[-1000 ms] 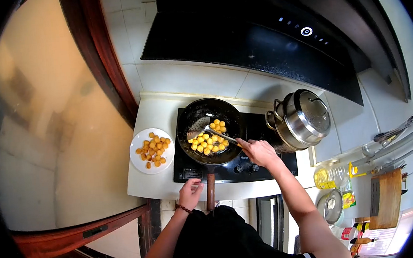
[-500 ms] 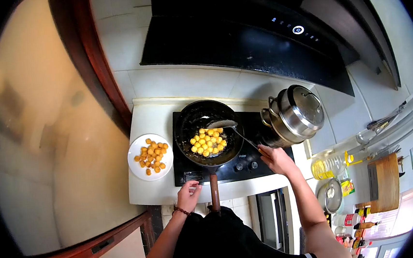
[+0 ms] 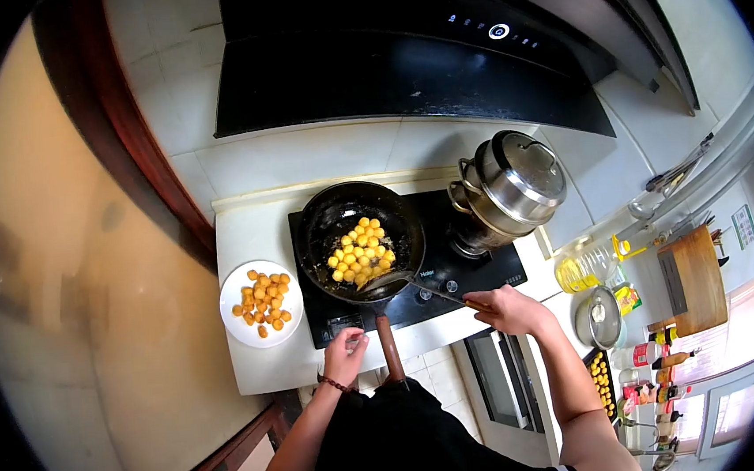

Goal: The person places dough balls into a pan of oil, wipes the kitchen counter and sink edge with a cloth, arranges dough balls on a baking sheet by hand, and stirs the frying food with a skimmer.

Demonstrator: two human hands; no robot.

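Note:
My right hand (image 3: 498, 308) is closed round the handle of a metal spatula (image 3: 385, 282), whose blade lies in the near side of a black wok (image 3: 314, 240). Several round yellow balls (image 3: 363, 252) are gathered in the wok's middle, just beyond the blade. The wok stands on a black hob, its brown handle (image 3: 389, 345) pointing toward my body. Left of that handle, my left hand (image 3: 345, 353) hovers near the counter's front edge, its fingers loosely curled and apart, holding nothing. A white plate (image 3: 237, 324) with browned balls sits on the counter at the left.
Stacked steel pots with a lid (image 3: 515, 185) stand on the hob's right part. Above hangs a black range hood (image 3: 400, 79). At the right are an oil bottle (image 3: 585, 268), a metal bowl (image 3: 598, 320), a wooden board (image 3: 698, 285) and a tray of yellow balls (image 3: 601, 386).
The spatula has moved from the balls' far side to the wok's near side, and my right hand has come lower. The view has turned to the right. My left hand stays beside the handle.

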